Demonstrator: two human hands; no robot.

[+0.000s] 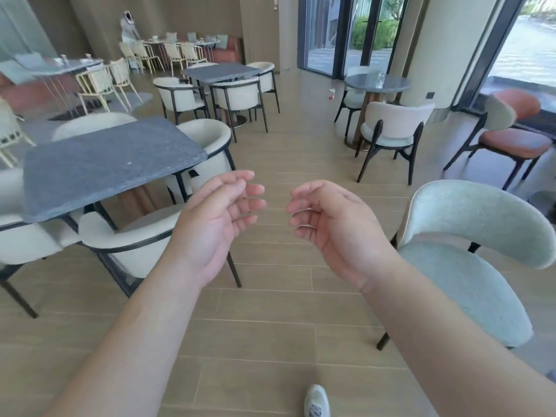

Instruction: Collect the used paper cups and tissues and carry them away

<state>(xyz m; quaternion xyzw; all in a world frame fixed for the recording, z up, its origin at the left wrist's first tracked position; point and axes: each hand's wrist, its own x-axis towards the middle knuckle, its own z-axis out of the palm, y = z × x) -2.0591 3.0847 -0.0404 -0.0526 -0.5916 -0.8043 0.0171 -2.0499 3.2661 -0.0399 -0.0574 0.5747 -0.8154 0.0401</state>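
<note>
My left hand [218, 219] and my right hand [326, 219] are held out in front of me over the wooden floor, palms turned inward, fingers loosely curled and apart. Neither holds anything. No paper cup or tissue shows near my hands. The grey square table [99, 164] at my left has a bare top. On a far table [180, 40] at the back stand several small pale items, too blurred to name. A round table [376, 82] at the right carries something clear and small.
Cream armchairs [141, 236] surround the grey table. A pale green chair [469, 251] stands close at my right. Another grey table [222, 72] with chairs lies ahead. A person [129, 28] stands at the back. Open floor runs between the furniture. My white shoe [316, 401] shows below.
</note>
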